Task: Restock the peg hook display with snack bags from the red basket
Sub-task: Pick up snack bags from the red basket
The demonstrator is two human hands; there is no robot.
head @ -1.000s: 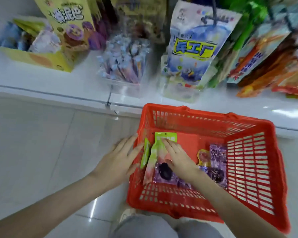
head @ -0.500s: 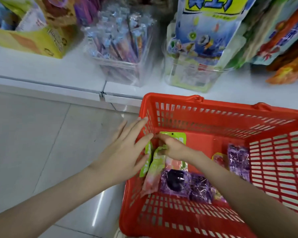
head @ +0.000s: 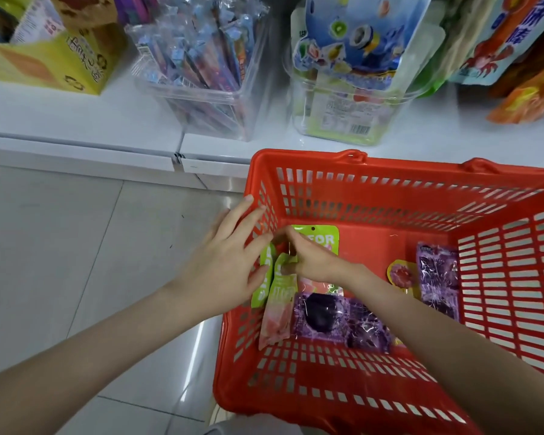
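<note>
The red basket (head: 390, 161) stands on the floor against the white shelf base. Inside lie several snack bags: a green-topped pink bag (head: 278, 309) tilted near the left wall, a flat green bag (head: 325, 238) behind it, a green bag (head: 262, 288) standing against the left wall, and purple bags (head: 327, 318) (head: 437, 277). My right hand (head: 311, 260) is inside the basket, fingers pinched on the top of the tilted green-topped pink bag. My left hand (head: 230, 265) rests over the basket's left wall with fingers spread. No peg hook itself shows.
Above the basket, on the white shelf (head: 76, 120), stand a clear tub of stick snacks (head: 201, 73), a clear tub with a blue hanging bag in front (head: 349, 98) and a yellow carton (head: 44, 64). Orange and teal bags (head: 515, 58) hang at the right. Grey tiled floor (head: 60, 262) lies left.
My right hand went from lying flat on the bags to pinching the top of the green-topped pink bag. My left hand slid up onto the basket's left wall. The view came closer.
</note>
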